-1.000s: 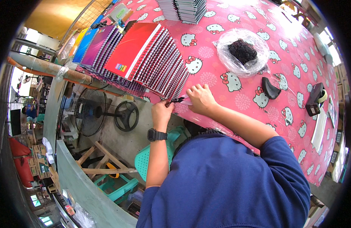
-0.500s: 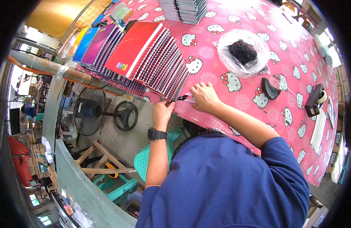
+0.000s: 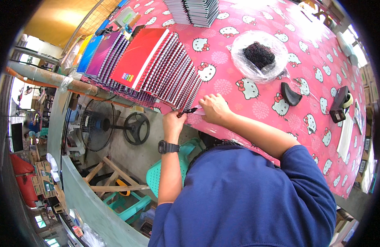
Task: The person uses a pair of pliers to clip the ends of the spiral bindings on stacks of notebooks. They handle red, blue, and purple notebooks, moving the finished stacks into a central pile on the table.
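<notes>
A small dark tool [image 3: 189, 111], perhaps pliers, sits pinched between both hands at the near edge of the table [image 3: 256, 111], which wears a pink cloth printed with cartoon cats. I see the left hand [image 3: 173, 123] clenched around its handle end and the right hand [image 3: 214, 108] gripping just beside it, fingers curled. Beyond the tool, 1 fanned row of spiral notebooks [image 3: 157, 66] lies on the cloth. Right of the notebooks rests a clear bag of black coils [image 3: 260, 55]. Below the table edge stand a floor fan [image 3: 97, 125] and a green plastic stool [image 3: 173, 168]. The tool's tip is too small to make out.
</notes>
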{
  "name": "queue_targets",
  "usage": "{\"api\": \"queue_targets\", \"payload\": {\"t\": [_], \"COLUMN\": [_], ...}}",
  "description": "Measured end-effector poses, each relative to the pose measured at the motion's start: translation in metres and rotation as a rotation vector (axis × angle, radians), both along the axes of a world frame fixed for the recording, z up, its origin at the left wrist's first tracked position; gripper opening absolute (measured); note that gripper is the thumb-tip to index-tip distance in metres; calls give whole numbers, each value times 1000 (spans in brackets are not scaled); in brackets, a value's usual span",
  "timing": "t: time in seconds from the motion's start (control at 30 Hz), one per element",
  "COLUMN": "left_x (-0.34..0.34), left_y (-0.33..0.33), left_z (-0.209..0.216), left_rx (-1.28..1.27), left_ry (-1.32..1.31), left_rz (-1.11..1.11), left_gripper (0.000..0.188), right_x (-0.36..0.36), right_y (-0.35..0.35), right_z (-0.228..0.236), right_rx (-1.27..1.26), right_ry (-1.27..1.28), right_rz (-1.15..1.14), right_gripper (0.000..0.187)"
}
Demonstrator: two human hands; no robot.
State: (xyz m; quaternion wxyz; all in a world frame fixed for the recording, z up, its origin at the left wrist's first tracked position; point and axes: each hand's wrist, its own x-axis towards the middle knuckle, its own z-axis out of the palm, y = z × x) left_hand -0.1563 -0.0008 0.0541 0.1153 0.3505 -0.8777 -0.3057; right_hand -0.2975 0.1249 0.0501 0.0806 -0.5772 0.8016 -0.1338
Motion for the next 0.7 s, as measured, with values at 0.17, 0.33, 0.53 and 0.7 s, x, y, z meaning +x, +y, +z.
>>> {"api": "queue_targets", "payload": {"t": [0.17, 0.33, 0.53, 0.7], "left_x": [-1, 3, 0, -2], "left_y": [-1, 0, 6, 6], "left_z": [1, -9, -10, -12], "left_rx": [-13, -24, -97, -137], "left_ry": [-40, 51, 2, -44], "left_rz": [-7, 6, 22, 30], "left_gripper": [24, 29, 28, 25], "right_x": [-9, -8, -5, -7], "right_y": [-3, -2, -2, -3], "right_z": [-5, 14, 14, 6], "right_rx": [85, 192, 188, 171], "right_ry": [-173, -149, 52, 54], "right_rz": [-17, -9, -25, -42], "right_gripper": [27, 30, 39, 46]}}
